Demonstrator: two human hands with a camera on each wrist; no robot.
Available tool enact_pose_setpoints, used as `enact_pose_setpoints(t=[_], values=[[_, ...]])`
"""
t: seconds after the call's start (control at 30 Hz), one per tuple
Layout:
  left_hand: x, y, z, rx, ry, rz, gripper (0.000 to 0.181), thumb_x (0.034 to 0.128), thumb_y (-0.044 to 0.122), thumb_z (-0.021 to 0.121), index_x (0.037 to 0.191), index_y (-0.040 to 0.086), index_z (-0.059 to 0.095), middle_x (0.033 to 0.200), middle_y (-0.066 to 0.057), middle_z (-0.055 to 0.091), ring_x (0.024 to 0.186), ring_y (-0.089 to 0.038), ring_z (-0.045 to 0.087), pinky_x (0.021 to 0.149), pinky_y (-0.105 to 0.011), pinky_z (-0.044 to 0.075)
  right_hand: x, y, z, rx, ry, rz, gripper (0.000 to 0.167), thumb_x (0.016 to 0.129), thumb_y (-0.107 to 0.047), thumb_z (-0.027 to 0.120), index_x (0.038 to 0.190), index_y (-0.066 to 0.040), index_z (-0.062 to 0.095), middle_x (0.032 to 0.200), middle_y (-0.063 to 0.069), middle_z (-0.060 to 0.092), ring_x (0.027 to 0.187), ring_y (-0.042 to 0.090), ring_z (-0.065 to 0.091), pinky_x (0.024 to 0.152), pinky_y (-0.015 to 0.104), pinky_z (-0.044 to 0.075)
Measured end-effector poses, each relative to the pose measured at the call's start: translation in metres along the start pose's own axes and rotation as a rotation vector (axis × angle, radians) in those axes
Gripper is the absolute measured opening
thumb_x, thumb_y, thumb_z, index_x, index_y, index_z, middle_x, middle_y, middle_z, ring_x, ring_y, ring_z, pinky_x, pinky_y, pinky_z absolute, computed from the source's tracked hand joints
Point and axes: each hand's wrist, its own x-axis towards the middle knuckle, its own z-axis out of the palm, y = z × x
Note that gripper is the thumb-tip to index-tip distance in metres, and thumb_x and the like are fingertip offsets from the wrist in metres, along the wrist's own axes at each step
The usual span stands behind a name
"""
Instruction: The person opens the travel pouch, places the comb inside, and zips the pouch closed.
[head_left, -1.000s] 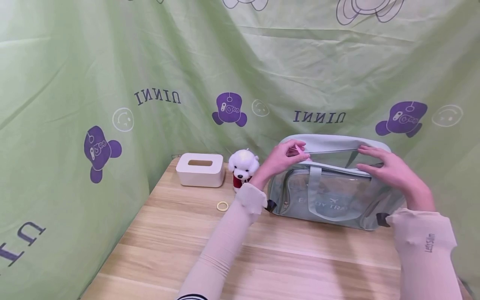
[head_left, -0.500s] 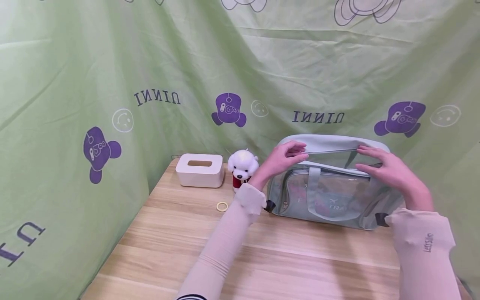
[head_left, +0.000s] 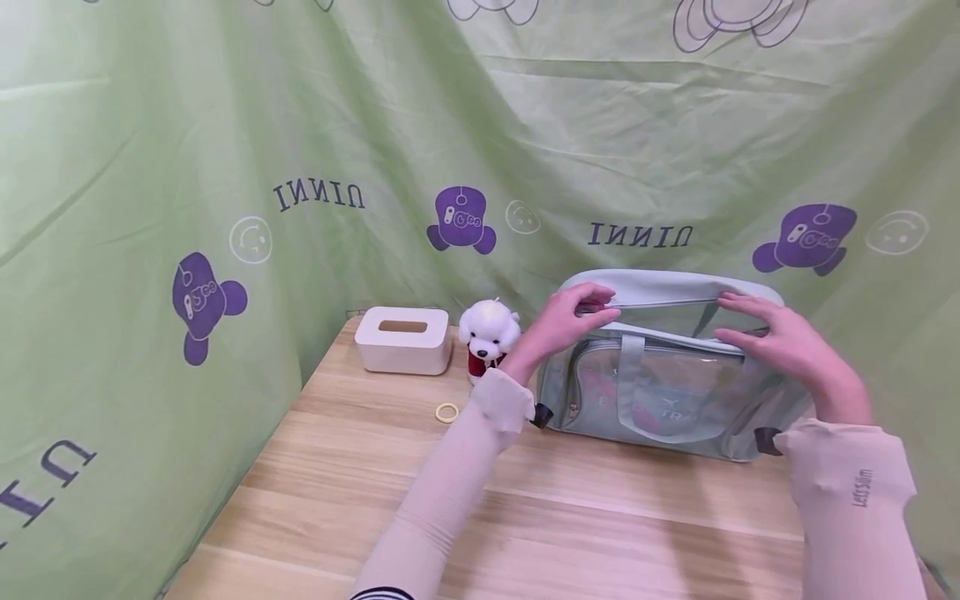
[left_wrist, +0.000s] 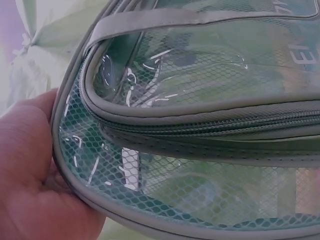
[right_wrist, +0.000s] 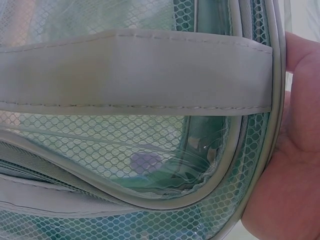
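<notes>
Currently | left hand (head_left: 564, 320), right hand (head_left: 789, 335) at edges, thumbs apart from fingers | bag (head_left: 678, 377) gapes between

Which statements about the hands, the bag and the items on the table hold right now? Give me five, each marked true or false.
1. The left hand and right hand are both at the bag. True.
2. The bag's top is closed all the way across. False: it gapes open between the hands.
3. The tissue box stands on the table. True.
4. The ring lies inside the tissue box. False: the yellow ring lies on the table.
5. The plush dog has something red on its body. True.
</notes>
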Motion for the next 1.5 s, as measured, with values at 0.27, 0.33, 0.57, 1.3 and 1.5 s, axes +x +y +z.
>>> enact_pose_setpoints(t=[0.27, 0.33, 0.57, 1.3, 1.5], values=[[-0.01, 0.0, -0.003, 0.194, 0.084, 0.13, 0.034, 0.0987, 0.025, 0.072, 0.129, 0.01, 0.07, 0.127, -0.004, 0.069, 0.117, -0.015, 0.064, 0.101, -0.015, 0.047, 0.001, -0.001, 0.0, 0.002, 0.003, 0.01, 0.067, 0.1, -0.034, 0.067, 0.154, 0.0, 0.044, 0.158, 0.035, 0.035, 0.141, 0.064, 0.029, 0.106, 0.078, 0.025], [-0.014, 0.0, -0.006, 0.221, 0.099, 0.171, 0.029, 0.0982, 0.024, 0.073, 0.124, 0.011, 0.073, 0.123, -0.003, 0.069, 0.112, -0.013, 0.064, 0.098, -0.015, 0.048, 0.0, -0.002, 0.001, 0.002, 0.014, 0.024, 0.066, 0.101, -0.036, 0.066, 0.153, -0.001, 0.045, 0.157, 0.036, 0.037, 0.139, 0.064, 0.031, 0.105, 0.078, 0.027], [-0.029, -0.005, -0.01, 0.273, 0.156, 0.278, 0.016, 0.0947, 0.021, 0.077, 0.109, 0.015, 0.079, 0.108, 0.001, 0.07, 0.101, -0.012, 0.061, 0.092, -0.019, 0.049, -0.006, -0.003, 0.005, -0.005, 0.179, 0.058, 0.049, 0.1, -0.034, 0.068, 0.139, -0.004, 0.063, 0.138, 0.034, 0.059, 0.112, 0.024, 0.063, 0.09, 0.04, 0.048], [-0.037, -0.015, -0.008, 0.228, 0.184, 0.29, 0.017, 0.0939, 0.018, 0.077, 0.11, 0.014, 0.08, 0.109, -0.001, 0.07, 0.1, -0.016, 0.06, 0.088, -0.019, 0.048, -0.017, 0.017, 0.003, 0.142, 0.538, 0.159, 0.043, 0.097, -0.028, 0.071, 0.133, -0.006, 0.068, 0.101, -0.043, 0.044, 0.095, -0.017, 0.043, 0.084, 0.006, 0.033], [-0.037, -0.016, -0.008, 0.218, 0.184, 0.289, 0.017, 0.094, 0.018, 0.077, 0.11, 0.014, 0.079, 0.109, -0.001, 0.07, 0.101, -0.016, 0.06, 0.088, -0.019, 0.048, -0.025, 0.033, -0.001, 0.186, 0.466, 0.308, 0.051, 0.099, -0.041, 0.066, 0.14, -0.011, 0.065, 0.108, -0.036, 0.046, 0.089, -0.021, 0.045, 0.075, 0.001, 0.038]])
